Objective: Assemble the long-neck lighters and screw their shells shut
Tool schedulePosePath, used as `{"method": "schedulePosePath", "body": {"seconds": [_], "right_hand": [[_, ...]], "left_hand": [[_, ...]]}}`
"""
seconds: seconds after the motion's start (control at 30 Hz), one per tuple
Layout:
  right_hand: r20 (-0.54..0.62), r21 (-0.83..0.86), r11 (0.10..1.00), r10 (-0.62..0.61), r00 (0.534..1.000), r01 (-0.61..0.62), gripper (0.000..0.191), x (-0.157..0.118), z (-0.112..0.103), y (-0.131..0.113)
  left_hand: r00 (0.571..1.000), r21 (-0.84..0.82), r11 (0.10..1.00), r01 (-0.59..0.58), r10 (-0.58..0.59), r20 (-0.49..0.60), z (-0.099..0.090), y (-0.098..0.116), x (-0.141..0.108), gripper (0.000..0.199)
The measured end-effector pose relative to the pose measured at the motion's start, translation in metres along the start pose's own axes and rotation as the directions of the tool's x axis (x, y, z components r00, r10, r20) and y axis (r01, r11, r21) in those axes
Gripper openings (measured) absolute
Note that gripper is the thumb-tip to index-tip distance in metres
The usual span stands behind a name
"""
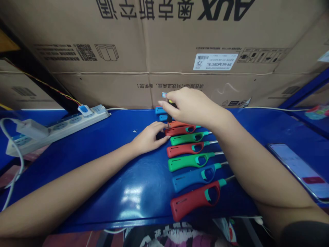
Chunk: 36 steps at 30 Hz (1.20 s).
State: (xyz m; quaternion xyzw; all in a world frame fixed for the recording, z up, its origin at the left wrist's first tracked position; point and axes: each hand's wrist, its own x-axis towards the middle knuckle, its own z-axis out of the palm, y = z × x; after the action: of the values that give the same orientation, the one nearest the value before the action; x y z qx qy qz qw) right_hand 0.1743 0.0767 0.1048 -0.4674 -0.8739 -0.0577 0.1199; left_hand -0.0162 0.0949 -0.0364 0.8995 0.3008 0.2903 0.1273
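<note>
My right hand (187, 106) is closed around a screwdriver (169, 118) with a dark handle, held upright. Its thin shaft points down at the butt end of a red gas lighter (181, 130). My left hand (150, 138) pinches that same end between thumb and fingers. Nearer to me lies a row of long-necked lighters, among them a green lighter (183, 139), a blue lighter (190, 179) and a red lighter (191, 201). An orange lighter (177, 123) and blue lighters (159, 110) lie beyond, partly hidden by my right hand.
A few small screws (135, 130) lie on the blue table (108, 192) left of my hands. A power strip (69, 121) with plugs is at the left, a phone (300, 168) at the right. A large cardboard box (123, 61) stands along the back.
</note>
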Motion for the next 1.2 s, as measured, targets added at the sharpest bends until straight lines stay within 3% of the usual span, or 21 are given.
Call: {"method": "schedulePosePath", "body": {"seconds": [0.17,0.33,0.6,0.87,1.0,1.2], "right_hand": [[-0.028,-0.031,0.999,0.033,0.999,-0.034,0.039,0.001,0.003,-0.001],[-0.071,0.02,0.993,-0.113,0.991,0.115,0.029,0.001,0.005,0.003],[-0.064,0.008,0.996,-0.085,0.994,0.086,0.04,0.002,0.006,0.007],[-0.012,0.006,0.998,-0.07,0.997,0.07,0.04,0.0,0.004,0.007],[-0.006,-0.016,0.997,-0.073,0.997,0.073,0.031,-0.001,0.0,0.007],[0.005,0.02,0.997,-0.069,0.998,0.068,0.038,-0.002,0.001,0.01]], "left_hand": [[1.0,-0.005,1.0,-0.004,0.004,0.001,0.001,-0.001,0.0,0.026],[1.0,-0.019,1.0,0.009,-0.009,-0.021,0.001,0.0,-0.001,0.025],[0.999,-0.025,0.999,0.033,-0.034,-0.017,0.0,0.001,0.0,0.017],[0.999,-0.015,0.999,0.037,-0.037,-0.018,0.0,0.0,0.0,0.016],[0.999,-0.02,0.999,0.039,-0.039,-0.011,0.0,0.0,0.0,0.016],[0.999,-0.027,0.999,0.044,-0.044,-0.002,0.0,0.0,0.0,0.016]]}}
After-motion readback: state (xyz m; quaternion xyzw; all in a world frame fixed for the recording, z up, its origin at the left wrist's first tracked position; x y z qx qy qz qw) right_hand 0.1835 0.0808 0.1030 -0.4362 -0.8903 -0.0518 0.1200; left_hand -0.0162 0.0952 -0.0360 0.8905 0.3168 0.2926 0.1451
